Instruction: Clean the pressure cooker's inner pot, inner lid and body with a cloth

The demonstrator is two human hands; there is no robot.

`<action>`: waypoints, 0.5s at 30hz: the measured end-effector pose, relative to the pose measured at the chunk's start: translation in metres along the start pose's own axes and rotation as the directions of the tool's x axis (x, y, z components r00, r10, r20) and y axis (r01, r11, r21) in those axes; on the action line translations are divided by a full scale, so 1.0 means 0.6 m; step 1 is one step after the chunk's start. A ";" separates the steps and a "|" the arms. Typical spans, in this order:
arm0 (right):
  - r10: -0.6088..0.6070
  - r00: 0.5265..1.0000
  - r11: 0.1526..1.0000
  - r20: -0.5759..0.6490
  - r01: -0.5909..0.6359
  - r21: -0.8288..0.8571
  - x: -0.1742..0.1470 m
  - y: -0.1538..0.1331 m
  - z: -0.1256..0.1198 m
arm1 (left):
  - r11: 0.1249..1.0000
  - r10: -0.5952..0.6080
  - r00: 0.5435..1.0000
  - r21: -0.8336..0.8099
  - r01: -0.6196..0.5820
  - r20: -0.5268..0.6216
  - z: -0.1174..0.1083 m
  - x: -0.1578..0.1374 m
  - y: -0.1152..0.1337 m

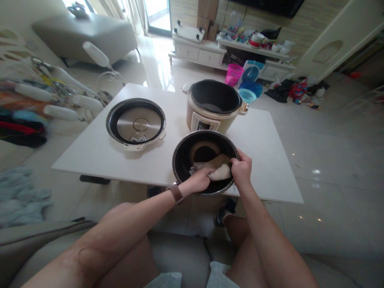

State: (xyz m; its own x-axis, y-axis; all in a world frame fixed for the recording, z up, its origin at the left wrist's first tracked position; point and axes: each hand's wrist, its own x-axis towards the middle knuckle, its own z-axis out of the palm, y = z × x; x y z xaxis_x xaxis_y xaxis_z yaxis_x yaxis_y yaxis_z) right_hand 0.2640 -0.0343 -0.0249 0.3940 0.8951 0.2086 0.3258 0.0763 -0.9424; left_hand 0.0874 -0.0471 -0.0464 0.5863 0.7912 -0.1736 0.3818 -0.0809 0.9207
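Observation:
A dark inner pot [179, 164] of an electric pressure cooker is tilted toward me over the table's near edge. My right hand [242, 167] is closed on its right rim, the thumb on the inner side. Inside the pot, my left hand [200, 180] has its fingers closed on a pale cloth [222, 172] that lies against the inner wall. Part of the cloth reaches close to my right thumb; whether they touch, I cannot tell. Behind the pot stands the beige pressure cooker body [192, 114], open at the top. Its lid [144, 126] rests upside down to the left.
The white table [258, 152] holds the cooker parts. A sofa [180, 252] is beneath me. White curved metalwork [100, 56] stands left of the table. Across the floor are a pink basket [234, 75], a light blue basket [247, 95] and a cluttered white cabinet [198, 55].

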 end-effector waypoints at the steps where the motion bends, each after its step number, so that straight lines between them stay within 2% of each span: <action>1: 0.003 1.000 1.000 -0.011 -0.003 -0.001 -0.002 -0.001 0.002 | 0.985 -0.035 0.998 -0.168 0.025 -0.052 0.007 0.007 0.003; 3: 0.008 1.000 1.000 -0.028 -0.008 0.001 -0.005 -0.002 0.006 | 0.919 -0.124 0.984 -0.390 0.064 -0.130 0.020 0.017 0.009; 5: 0.014 0.999 1.000 -0.044 -0.013 0.005 -0.006 -0.001 0.008 | 0.909 -0.091 0.986 -0.415 0.025 -0.141 0.027 0.019 0.014; 7: 0.023 0.998 1.000 -0.054 -0.023 0.011 -0.006 0.000 0.008 | 0.959 0.047 0.995 -0.276 -0.068 -0.084 0.027 0.011 0.018; 9: 0.033 0.998 0.999 -0.060 -0.031 0.018 -0.006 0.003 0.007 | 0.989 0.135 0.991 -0.065 -0.135 0.007 0.021 0.000 0.019; 11: 0.032 0.997 0.999 -0.068 -0.031 0.016 -0.005 0.004 0.006 | 0.982 0.142 0.987 0.118 -0.150 0.079 0.012 -0.009 0.017; 15: 0.032 0.996 0.999 -0.084 -0.032 0.010 -0.005 0.003 0.006 | 0.923 0.122 0.975 0.340 -0.180 0.184 -0.007 -0.014 0.007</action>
State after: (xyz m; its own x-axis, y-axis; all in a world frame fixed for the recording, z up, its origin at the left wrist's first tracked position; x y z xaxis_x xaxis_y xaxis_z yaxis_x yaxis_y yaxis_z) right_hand 0.2602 -0.0350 -0.0280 0.4756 0.8568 0.1993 0.3048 0.0521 -0.9510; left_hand 0.0811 -0.0515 -0.0397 0.7499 0.6504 -0.1209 0.4899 -0.4232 0.7622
